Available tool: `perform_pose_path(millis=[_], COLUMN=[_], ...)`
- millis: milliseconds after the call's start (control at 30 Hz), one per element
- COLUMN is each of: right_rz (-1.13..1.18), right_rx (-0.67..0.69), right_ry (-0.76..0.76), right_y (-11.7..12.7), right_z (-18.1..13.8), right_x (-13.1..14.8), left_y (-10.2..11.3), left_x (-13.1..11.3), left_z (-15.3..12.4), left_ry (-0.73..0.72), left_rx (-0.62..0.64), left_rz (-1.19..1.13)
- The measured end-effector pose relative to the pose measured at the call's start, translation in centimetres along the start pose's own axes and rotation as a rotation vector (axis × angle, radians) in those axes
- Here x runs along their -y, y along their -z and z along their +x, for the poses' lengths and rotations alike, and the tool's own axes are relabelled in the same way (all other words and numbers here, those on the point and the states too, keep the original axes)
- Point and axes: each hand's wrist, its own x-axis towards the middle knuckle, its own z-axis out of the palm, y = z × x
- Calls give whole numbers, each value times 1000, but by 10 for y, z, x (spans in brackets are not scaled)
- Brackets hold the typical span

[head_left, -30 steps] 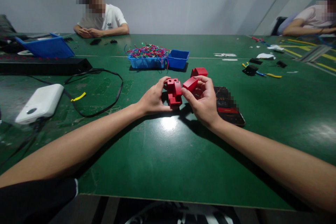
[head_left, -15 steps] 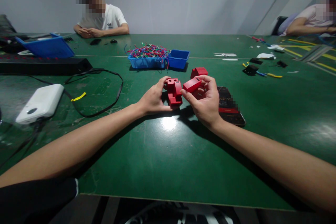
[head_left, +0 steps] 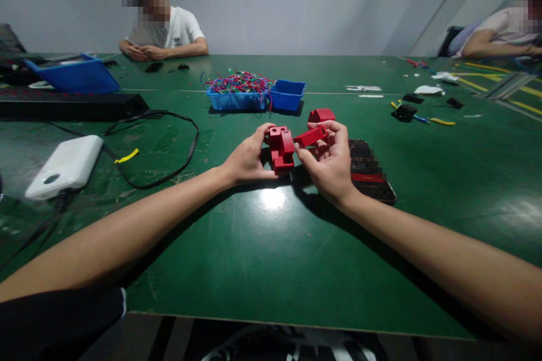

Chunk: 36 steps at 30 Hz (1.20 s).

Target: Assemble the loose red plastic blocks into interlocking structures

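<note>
My left hand (head_left: 249,153) grips a blocky red plastic part (head_left: 281,149) with stepped faces and a round hole near its top left. Between the thumb and fingers of my right hand (head_left: 330,161) is a smaller, narrow red plastic piece (head_left: 311,136), tilted up to the right. Its left end comes close to the red part; whether they touch I cannot tell. Another red block (head_left: 321,115) rests on the table just beyond my right fingers. Partly behind my right hand lies a phone (head_left: 370,172) with a lit screen.
Blue bins (head_left: 237,102) stand ahead, one heaped with coloured wires (head_left: 239,82). To the left are a white power bank (head_left: 65,166), a looped black cable (head_left: 197,141) and a black power strip (head_left: 71,107). Black parts (head_left: 404,113) lie on the right. A person (head_left: 169,34) sits opposite.
The small red piece has turned in my right fingers, showing a narrower, slotted side. My right hand has shifted slightly. The left hand and its red part look still.
</note>
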Motion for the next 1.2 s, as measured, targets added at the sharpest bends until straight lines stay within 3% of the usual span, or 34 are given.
perform_pose_path(millis=[433, 700, 1200], right_rz=[-16, 4, 26], right_rx=[-64, -20, -35], right_ry=[-51, -126, -117], right_y=[2, 5, 3], right_z=[2, 4, 3], right_x=[1, 2, 2], left_y=[1, 0, 0], left_x=[-1, -1, 0], left_z=[0, 0, 0], left_ry=[8, 9, -3], left_rx=[-2, 2, -5], left_rz=[-5, 5, -2])
